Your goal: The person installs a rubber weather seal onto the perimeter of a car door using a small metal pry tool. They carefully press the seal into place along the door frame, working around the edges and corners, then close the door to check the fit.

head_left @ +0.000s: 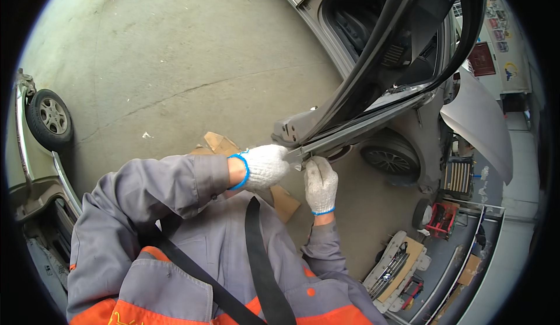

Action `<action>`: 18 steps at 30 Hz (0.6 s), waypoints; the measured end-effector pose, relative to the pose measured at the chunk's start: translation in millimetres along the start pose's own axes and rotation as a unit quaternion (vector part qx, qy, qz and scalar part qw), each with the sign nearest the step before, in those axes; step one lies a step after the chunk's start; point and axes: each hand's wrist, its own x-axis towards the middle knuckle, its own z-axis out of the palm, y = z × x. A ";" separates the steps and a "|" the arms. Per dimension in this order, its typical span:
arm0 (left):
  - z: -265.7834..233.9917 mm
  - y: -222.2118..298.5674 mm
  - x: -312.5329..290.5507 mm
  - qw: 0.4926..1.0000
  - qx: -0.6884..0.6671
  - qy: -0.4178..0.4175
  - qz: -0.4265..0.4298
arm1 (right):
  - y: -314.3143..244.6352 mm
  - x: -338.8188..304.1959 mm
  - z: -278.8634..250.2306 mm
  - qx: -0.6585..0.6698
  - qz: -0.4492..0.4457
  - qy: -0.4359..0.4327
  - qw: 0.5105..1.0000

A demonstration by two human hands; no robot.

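Observation:
My left hand [267, 166], in a white knit glove with a blue cuff, is closed against the near end of an open car door [344, 136]. Its fingertips are mostly hidden, and a small pale piece [296, 163] shows just beyond them. My right hand [321, 186], gloved the same way, is raised beside it with thumb and fingers pinched together at the door's edge. What lies in that pinch is too small to make out. A bracket-like corner with holes [287, 131] sits just above my left hand.
A front wheel [389, 157] is under the grey car, whose hood panel [478, 123] juts out at right. Flattened cardboard [284, 203] lies on the floor below my hands. Car parts [392, 272] and a red tool [442, 220] stand lower right. Another car's wheel [51, 118] is far left.

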 end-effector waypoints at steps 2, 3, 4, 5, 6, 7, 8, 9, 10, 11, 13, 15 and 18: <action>2.2 -1.4 1.9 0.998 -0.030 -0.023 -0.042 | -1.2 0.4 -2.8 -0.012 -0.001 -0.005 1.000; -7.1 22.7 0.7 0.981 -0.121 -0.043 -0.146 | -1.5 0.6 -4.8 -0.024 -0.010 -0.006 1.000; -11.7 35.9 1.3 0.944 -0.209 -0.061 -0.249 | -2.7 1.3 -6.7 -0.035 -0.018 -0.006 0.999; -8.2 29.0 2.0 0.973 -0.143 -0.033 -0.179 | -5.9 2.1 -8.0 -0.049 -0.029 -0.004 0.998; -2.6 18.1 1.5 0.991 -0.076 -0.007 -0.106 | -7.3 2.5 -9.0 -0.063 -0.049 -0.001 0.997; 2.5 11.5 1.3 0.997 -0.033 0.008 -0.063 | -8.2 3.5 -9.7 -0.079 -0.068 0.002 0.995; 3.6 9.7 -0.1 0.999 0.012 0.024 -0.023 | -8.2 4.5 -9.1 -0.091 -0.086 0.008 0.992; 4.6 10.2 -0.6 0.999 0.032 0.030 -0.015 | -8.2 5.1 -8.9 -0.096 -0.087 0.008 0.992; 3.8 12.0 -1.4 0.998 0.052 0.035 -0.007 | -8.2 5.8 -9.0 -0.101 -0.087 0.008 0.991; 1.9 13.5 -3.9 0.997 0.061 0.044 -0.013 | -8.2 5.1 -8.3 -0.105 -0.087 0.009 0.991; -12.8 41.8 -1.0 0.987 -0.016 0.014 -0.158 | -9.2 4.4 -10.1 -0.121 -0.075 0.015 0.990; -11.2 37.9 -1.0 0.985 0.000 0.039 -0.170 | -12.0 4.0 -11.2 -0.127 -0.072 0.014 0.989; -5.3 32.2 -0.8 0.988 0.036 0.072 -0.135 | -12.7 1.7 -10.2 -0.117 -0.065 0.022 0.991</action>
